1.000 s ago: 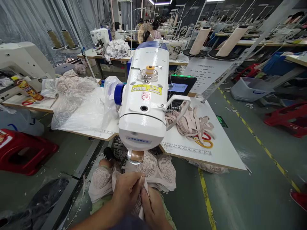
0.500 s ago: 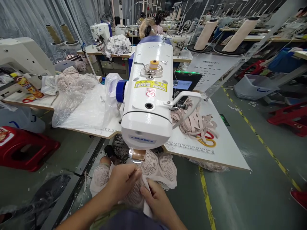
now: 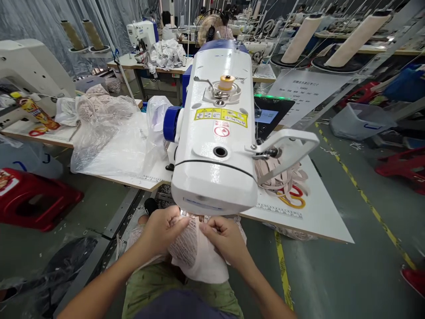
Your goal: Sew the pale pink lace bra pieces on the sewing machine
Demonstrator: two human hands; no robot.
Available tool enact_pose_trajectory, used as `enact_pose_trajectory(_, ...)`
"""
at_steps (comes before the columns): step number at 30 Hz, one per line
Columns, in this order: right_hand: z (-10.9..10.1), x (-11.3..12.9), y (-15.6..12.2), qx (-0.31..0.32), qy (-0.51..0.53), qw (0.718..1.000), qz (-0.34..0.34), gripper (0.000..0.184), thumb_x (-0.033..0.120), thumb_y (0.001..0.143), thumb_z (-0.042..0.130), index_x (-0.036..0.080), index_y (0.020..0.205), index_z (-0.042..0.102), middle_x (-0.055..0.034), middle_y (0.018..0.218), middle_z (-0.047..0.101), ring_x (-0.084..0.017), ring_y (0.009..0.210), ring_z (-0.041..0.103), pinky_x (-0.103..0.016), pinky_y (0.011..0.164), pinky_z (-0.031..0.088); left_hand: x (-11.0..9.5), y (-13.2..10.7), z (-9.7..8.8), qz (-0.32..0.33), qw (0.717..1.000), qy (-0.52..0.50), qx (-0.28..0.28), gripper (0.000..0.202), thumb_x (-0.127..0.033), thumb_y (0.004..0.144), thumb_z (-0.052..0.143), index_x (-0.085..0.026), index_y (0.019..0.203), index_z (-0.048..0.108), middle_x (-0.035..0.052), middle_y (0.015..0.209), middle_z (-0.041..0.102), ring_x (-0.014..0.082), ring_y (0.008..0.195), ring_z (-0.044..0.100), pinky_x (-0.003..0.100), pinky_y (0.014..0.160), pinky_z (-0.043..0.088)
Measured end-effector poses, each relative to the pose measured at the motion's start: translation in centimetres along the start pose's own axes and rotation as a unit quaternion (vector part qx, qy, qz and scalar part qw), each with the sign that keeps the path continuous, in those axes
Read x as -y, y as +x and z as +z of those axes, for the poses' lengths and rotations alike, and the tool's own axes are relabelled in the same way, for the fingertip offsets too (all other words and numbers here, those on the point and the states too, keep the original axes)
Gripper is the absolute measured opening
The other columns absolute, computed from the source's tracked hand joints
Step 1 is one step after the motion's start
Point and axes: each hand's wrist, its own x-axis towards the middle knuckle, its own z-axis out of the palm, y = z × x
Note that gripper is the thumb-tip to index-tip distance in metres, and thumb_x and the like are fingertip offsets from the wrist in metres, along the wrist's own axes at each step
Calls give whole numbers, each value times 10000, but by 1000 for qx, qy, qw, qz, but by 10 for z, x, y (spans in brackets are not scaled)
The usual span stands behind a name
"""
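Head view: a pale lace piece (image 3: pixel 192 252) is held up by both hands just below the front end of a white sewing machine (image 3: pixel 215 133). The left hand (image 3: pixel 162 228) is closed on the upper left edge of the lace piece, with thumb and fingers pinched together. The right hand (image 3: pixel 226 237) is closed on its upper right edge in the same way — the two grips are set close, with a narrow fold of lace between them. The lower part of the lace piece is draped over the lap, above green patterned trousers (image 3: pixel 149 283). More lace is glimpsed behind the hands, under the machine head, though most of it is hidden.

On the white surface (image 3: pixel 318 217), to the right of the machine, a heap of beige elastic strips (image 3: pixel 282 175) is seen, with red and yellow scissor handles (image 3: pixel 294 199) lying just beside it. A clear plastic bag (image 3: pixel 106 141) is spread on the surface to the left of the machine. A dark screen (image 3: pixel 270 117) is stood behind the machine — a green strip is lit along its top edge.
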Motion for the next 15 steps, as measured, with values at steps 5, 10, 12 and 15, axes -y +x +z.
enact_pose_trajectory(5, -6, 0, 20, 7, -19, 999, -29, 341, 477, 855, 635, 197, 661, 622, -14, 644, 593, -194, 681, 566, -281, 656, 450, 12, 24, 6, 45, 997, -2, -69, 165, -258, 859, 528, -201, 705, 512, -26, 645, 542, 146, 634, 490, 240, 564, 353)
enact_pose_trajectory(10, -11, 16, 27, 6, -53, 998, -41, 304, 473, 843, 637, 193, 834, 758, -55, 840, 729, -286, 892, 645, -335, 760, 509, 22, 34, 5, 59, 994, 34, -83, 139, -132, 806, 458, -210, 750, 558, -11, 688, 601, 164, 661, 533, 242, 589, 412)
enact_pose_trajectory(12, -12, 21, 28, 4, -62, 997, -44, 322, 488, 841, 642, 195, 862, 773, -57, 860, 740, -294, 916, 650, -345, 781, 522, 26, 37, 5, 59, 993, 59, -89, 157, -88, 762, 461, -214, 737, 550, -17, 658, 593, 164, 638, 533, 239, 583, 415)
enact_pose_trajectory(15, -12, 23, 29, 7, -64, 997, -48, 321, 488, 849, 639, 204, 894, 779, -55, 889, 750, -292, 925, 661, -353, 809, 530, 29, 39, 6, 59, 991, 69, -97, 156, -75, 752, 481, -218, 735, 541, -20, 645, 596, 167, 635, 542, 236, 576, 417)
